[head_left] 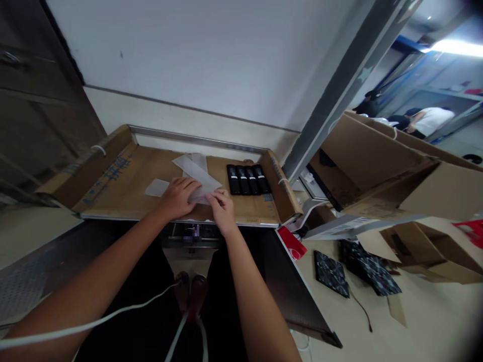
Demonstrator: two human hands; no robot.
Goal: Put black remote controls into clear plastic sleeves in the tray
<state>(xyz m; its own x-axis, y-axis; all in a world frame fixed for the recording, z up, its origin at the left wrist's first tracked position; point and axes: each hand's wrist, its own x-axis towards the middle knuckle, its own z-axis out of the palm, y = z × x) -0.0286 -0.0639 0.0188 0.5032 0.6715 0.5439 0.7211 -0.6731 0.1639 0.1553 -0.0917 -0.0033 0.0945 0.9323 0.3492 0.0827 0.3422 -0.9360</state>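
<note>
My left hand (180,197) is closed, its fingertips curled over the near part of a translucent white plastic sleeve (202,176). With thumb and fingers pinched together, my right hand (223,208) holds the sleeve's near right edge. Another whitish sleeve (199,161) lies crossed beneath it. A smaller translucent piece (157,187) rests left of my left hand. Several black, tube-like items (243,180) with white labels lie side by side to the right of my hands. What they are I cannot make out.
Brown cardboard (116,193) lines the metal-edged work surface, with raised cardboard sides. At the right stands a large cardboard box (377,166). Black patterned packages (331,273) and another box (433,249) are on the floor. White cables hang in front of me. People work in the background.
</note>
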